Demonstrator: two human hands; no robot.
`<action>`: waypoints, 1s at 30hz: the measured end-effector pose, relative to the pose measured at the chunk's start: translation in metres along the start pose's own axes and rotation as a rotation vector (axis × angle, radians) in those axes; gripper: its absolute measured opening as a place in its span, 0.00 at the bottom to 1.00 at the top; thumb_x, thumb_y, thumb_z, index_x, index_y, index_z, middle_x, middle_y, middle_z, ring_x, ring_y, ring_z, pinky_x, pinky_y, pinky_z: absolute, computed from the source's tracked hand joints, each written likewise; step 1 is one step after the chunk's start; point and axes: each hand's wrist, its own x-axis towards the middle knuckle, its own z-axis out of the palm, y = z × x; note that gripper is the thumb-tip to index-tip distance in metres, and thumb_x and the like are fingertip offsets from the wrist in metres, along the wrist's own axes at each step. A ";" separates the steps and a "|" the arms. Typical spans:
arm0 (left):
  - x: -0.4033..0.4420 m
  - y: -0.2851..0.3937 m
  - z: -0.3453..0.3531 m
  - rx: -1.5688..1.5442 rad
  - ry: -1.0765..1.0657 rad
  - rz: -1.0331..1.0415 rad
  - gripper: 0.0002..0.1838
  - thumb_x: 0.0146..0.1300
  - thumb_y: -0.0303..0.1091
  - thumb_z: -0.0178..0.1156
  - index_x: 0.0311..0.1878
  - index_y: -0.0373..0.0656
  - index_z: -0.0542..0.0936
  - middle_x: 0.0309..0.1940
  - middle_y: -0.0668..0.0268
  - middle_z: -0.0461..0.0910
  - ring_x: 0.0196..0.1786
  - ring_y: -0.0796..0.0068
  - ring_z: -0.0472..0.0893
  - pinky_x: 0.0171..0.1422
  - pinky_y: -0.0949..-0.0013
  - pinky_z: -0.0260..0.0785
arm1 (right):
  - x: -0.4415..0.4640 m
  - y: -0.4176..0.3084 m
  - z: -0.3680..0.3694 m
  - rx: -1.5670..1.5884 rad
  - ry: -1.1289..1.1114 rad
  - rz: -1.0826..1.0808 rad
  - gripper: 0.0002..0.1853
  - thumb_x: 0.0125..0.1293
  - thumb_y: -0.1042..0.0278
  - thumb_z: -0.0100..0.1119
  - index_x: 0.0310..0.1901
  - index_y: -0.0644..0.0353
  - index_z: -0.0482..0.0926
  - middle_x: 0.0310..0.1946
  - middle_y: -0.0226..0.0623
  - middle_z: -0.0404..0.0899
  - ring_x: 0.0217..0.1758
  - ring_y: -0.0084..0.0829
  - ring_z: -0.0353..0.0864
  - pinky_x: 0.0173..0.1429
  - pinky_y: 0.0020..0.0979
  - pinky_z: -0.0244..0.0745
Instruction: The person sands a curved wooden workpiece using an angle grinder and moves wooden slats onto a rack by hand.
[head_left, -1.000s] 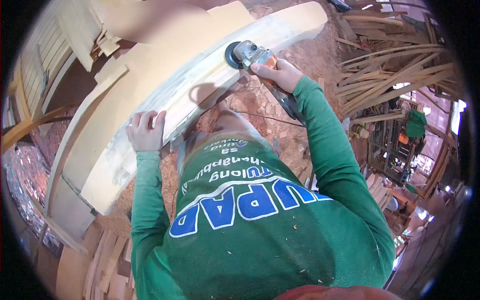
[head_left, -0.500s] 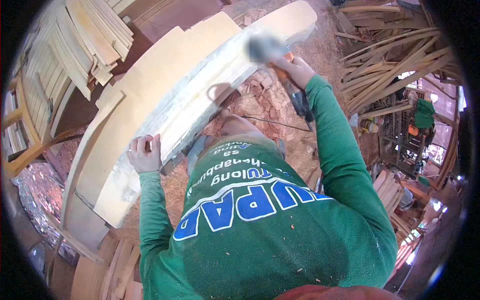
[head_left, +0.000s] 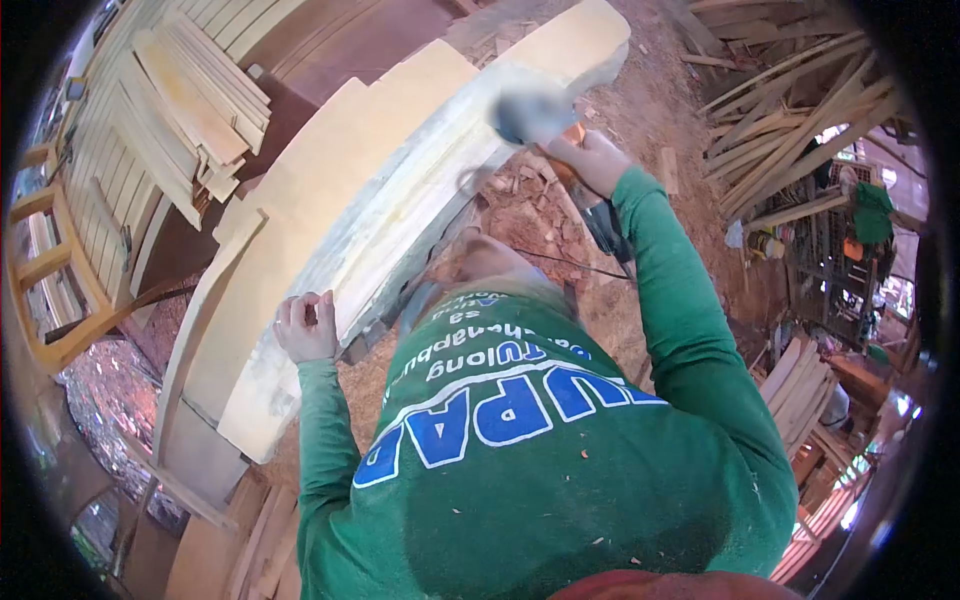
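Observation:
A long, curved pale wooden piece (head_left: pixel 400 190) with greyish patches along its edge lies across the view in front of me. My right hand (head_left: pixel 592 160) is wrapped round the orange and dark body of an angle grinder (head_left: pixel 603 222). The grinder's head is blurred and sits over the upper right part of the wood; whether its disc touches cannot be told. My left hand (head_left: pixel 307 327) rests on the near edge of the wood at the lower left, its fingers bent over the edge. A dark cord runs from near the grinder's rear end.
Thin planks (head_left: pixel 190 90) are stacked at the upper left beside a yellowish wooden frame (head_left: pixel 45 265). Curved wooden strips (head_left: pixel 800 120) are piled at the upper right. Wood chips (head_left: pixel 545 215) cover the ground beyond my knee. More short planks (head_left: pixel 800 390) lie at the right.
My right hand and the grinder have moved right along the wood from a second ago. The view has shifted, and my left hand stays at the wood's lower left edge.

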 end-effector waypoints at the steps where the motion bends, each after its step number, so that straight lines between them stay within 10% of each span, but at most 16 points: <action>1: 0.000 0.001 0.000 -0.001 0.003 0.002 0.14 0.61 0.47 0.77 0.31 0.53 0.84 0.31 0.71 0.80 0.35 0.69 0.79 0.46 0.59 0.68 | -0.013 -0.016 0.004 -0.058 -0.030 0.006 0.35 0.71 0.33 0.66 0.54 0.65 0.86 0.42 0.32 0.84 0.43 0.25 0.80 0.51 0.31 0.75; 16: -0.012 -0.009 0.002 0.021 0.113 0.041 0.11 0.65 0.50 0.72 0.36 0.55 0.88 0.41 0.70 0.86 0.50 0.64 0.83 0.58 0.55 0.70 | -0.029 -0.020 0.084 -0.264 -0.127 -0.106 0.36 0.74 0.32 0.61 0.60 0.63 0.86 0.50 0.37 0.88 0.55 0.28 0.82 0.64 0.33 0.74; 23: -0.108 -0.046 -0.021 0.248 0.002 0.089 0.24 0.77 0.48 0.56 0.74 0.61 0.79 0.80 0.69 0.71 0.82 0.64 0.67 0.85 0.50 0.46 | -0.066 -0.027 0.178 -0.191 -0.203 -0.118 0.31 0.73 0.36 0.65 0.55 0.63 0.87 0.43 0.30 0.86 0.46 0.23 0.80 0.54 0.30 0.76; 30: -0.175 -0.121 -0.050 0.393 0.022 -0.101 0.28 0.78 0.50 0.55 0.78 0.63 0.74 0.84 0.70 0.65 0.86 0.62 0.60 0.85 0.43 0.42 | -0.099 -0.043 0.267 -0.252 -0.337 -0.226 0.29 0.75 0.42 0.65 0.60 0.63 0.84 0.45 0.32 0.87 0.48 0.23 0.81 0.56 0.31 0.77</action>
